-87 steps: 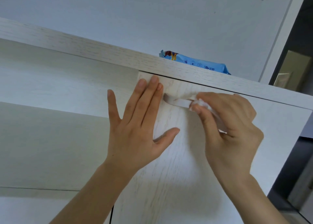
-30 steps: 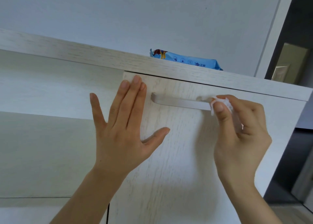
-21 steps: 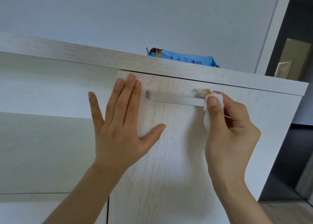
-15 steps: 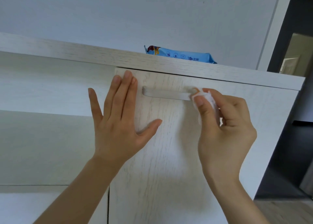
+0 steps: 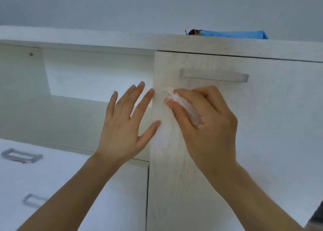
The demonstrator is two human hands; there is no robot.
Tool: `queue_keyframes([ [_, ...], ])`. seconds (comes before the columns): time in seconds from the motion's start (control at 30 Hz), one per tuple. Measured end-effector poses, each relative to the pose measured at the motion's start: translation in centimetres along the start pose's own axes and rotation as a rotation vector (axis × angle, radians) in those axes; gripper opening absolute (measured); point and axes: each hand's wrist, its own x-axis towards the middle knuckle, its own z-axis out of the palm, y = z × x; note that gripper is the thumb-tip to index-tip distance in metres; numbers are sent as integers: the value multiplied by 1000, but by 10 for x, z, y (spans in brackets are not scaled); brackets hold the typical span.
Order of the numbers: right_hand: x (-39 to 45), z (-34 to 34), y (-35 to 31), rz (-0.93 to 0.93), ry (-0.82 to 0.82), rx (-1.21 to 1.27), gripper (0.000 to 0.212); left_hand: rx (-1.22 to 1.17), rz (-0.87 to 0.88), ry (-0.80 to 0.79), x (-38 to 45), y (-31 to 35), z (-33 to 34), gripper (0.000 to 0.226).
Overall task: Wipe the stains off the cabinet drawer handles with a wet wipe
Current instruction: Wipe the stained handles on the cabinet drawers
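Note:
A grey bar handle (image 5: 214,77) sits near the top of the pale wood cabinet door (image 5: 262,126). My right hand (image 5: 204,122) is below that handle, off it, pinching a crumpled white wet wipe (image 5: 172,95) between thumb and fingers near the door's left edge. My left hand (image 5: 125,126) is open with fingers spread, just left of the door edge, its thumb tip at the door. Two more grey drawer handles, an upper drawer handle (image 5: 21,156) and a lower drawer handle (image 5: 34,200), show at the lower left.
A blue wet-wipe pack (image 5: 227,34) lies on the cabinet top (image 5: 104,40). An open recess (image 5: 97,77) lies left of the door above white drawer fronts (image 5: 78,187). A grey wall rises behind.
My right hand with the wipe left the handle's right end and dropped down-left below it. My left hand slid off the door face to its left edge. The view swung left, showing the drawers.

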Motion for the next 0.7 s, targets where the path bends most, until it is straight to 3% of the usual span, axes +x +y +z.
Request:
queue_keyframes([
  [0.13,-10,28,-12,-14,-152,125,16,71,-28,-242,-34,-26,-23,57],
  [0.33,-24,59,-26,154,-524,260,17,241,-116,-602,-96,-56,-52,57],
  [0.5,-48,91,-41,224,-617,252,16,277,-191,-627,-138,-84,-61,58],
  [0.7,-101,153,-82,308,-574,230,13,214,-48,-557,-198,-141,-64,57],
])
